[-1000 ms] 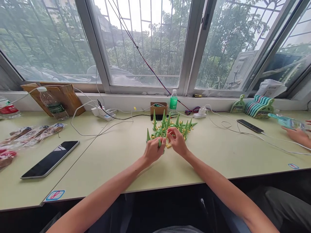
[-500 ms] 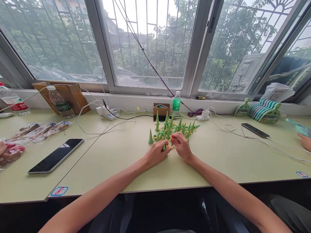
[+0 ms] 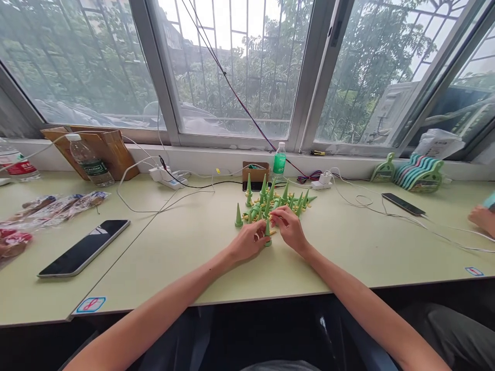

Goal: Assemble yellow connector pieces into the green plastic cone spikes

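Note:
My left hand (image 3: 249, 240) is closed around the lower part of a green cone-shaped spike (image 3: 267, 230), which stands upright with its point up. Beside the spike's tip, the fingers of my right hand (image 3: 288, 225) are pinched together; whatever small piece they may hold is too small to make out. A yellow part (image 3: 273, 232) shows between the two hands, low by the spike. Just beyond my hands lies a cluster of similar green spikes (image 3: 285, 191) with yellow fittings, some upright and some on their sides. One separate spike (image 3: 238, 216) stands to the left of the cluster.
Behind the cluster are a small cardboard box (image 3: 256, 172) and a green-labelled bottle (image 3: 279, 161). Phones (image 3: 85, 248) and white cables (image 3: 131, 206) lie on the table. Green dustpan-like items (image 3: 419, 174) stand at right. Other people's hands (image 3: 481, 219) show at both edges.
The green spike in my left hand has gone from tilted and mostly hidden to upright. My right hand stays pinched close by, now near the spike's tip. The view has shifted slightly.

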The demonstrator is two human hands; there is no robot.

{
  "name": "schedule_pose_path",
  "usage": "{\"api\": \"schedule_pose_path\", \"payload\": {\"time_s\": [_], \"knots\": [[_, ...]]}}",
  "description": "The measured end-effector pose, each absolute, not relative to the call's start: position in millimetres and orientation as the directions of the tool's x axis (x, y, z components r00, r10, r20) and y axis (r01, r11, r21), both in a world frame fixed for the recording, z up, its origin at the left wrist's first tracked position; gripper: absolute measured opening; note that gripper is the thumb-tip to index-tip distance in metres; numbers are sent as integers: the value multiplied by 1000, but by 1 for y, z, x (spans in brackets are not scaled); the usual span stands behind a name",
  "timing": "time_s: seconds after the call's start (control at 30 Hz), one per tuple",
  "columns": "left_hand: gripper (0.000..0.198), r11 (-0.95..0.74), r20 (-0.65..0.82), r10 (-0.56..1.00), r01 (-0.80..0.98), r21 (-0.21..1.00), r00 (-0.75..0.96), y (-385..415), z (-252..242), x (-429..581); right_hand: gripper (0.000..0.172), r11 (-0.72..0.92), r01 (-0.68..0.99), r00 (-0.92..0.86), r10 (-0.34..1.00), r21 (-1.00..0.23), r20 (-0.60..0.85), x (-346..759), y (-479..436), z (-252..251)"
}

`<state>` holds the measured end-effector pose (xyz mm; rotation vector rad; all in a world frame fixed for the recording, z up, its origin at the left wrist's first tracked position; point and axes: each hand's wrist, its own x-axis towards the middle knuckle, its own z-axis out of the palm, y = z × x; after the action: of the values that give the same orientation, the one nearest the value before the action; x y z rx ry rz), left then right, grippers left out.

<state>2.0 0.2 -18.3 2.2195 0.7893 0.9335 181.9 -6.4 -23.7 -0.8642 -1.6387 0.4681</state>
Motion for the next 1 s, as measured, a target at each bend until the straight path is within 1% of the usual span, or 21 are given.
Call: {"api": "schedule_pose_path", "payload": {"time_s": [0.23,0.33,0.5,0.67,0.9,1.0], "knots": [[22,-493,383,828,207,845,409,-5,-10,5,21,643,217,-44,758,-735,650,186,-4,-23],[22,-464,386,850,162,871,359,-6,-10,6,21,636,206,-49,765,-743,642,185,-4,-23],[23,-484,424,849,145,863,314,-6,-11,8,19,638,184,-62,767,-748,639,184,-7,-21],[24,-505,446,841,149,850,306,-6,-13,9,18,646,195,-61,759,-738,648,183,-9,-20],[21,-523,453,836,197,829,310,-5,-16,8,15,653,360,-69,731,-667,679,183,-13,-16],[20,-528,458,834,206,823,309,-5,-15,8,15,652,400,-88,727,-645,681,182,-14,-14]]}}
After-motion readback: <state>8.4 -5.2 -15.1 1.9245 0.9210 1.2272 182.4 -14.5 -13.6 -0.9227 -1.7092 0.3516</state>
